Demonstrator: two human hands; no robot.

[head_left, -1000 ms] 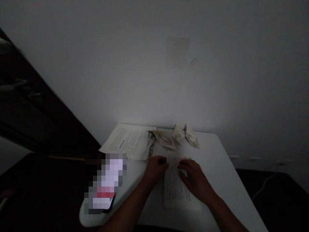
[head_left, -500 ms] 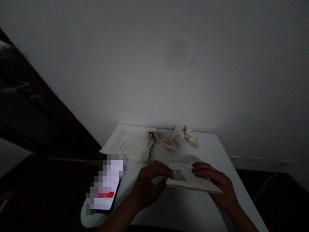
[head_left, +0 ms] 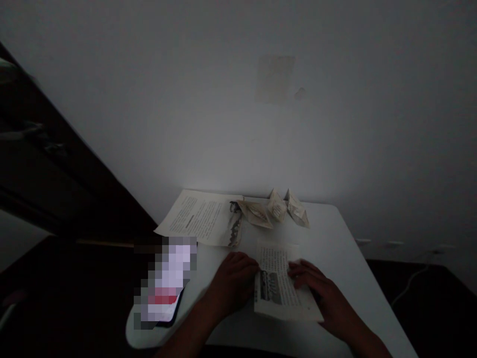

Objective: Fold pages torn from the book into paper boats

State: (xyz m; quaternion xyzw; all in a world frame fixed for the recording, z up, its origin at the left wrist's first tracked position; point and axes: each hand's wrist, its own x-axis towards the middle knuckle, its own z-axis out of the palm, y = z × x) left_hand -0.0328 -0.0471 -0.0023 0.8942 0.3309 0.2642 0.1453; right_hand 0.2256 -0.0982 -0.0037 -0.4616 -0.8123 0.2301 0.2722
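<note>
A printed sheet of paper point(head_left: 285, 293) with a dark picture on it lies over the near middle of the table, tilted a little toward me. At its left edge my left hand point(head_left: 238, 276) is closed, thumb out of sight, fingertips on the paper. My right hand point(head_left: 316, 283) grips the opposite edge, its fingers resting on the printed side and the thumb hidden. Beyond the sheet stand three folded paper boats: a left one point(head_left: 257, 214), a middle one point(head_left: 277, 208) and a right one point(head_left: 298, 211).
An open printed page point(head_left: 201, 219) lies at the table's back left, partly under the left boat. A phone point(head_left: 173, 283) with a lit, blurred screen is at the left edge of the white table point(head_left: 324, 223). The wall rises behind; a cable point(head_left: 410, 283) hangs at right.
The paper now shows more of its printed face and reaches further both toward the boats and toward me. Both hands have shifted slightly, and the left fingers have closed in.
</note>
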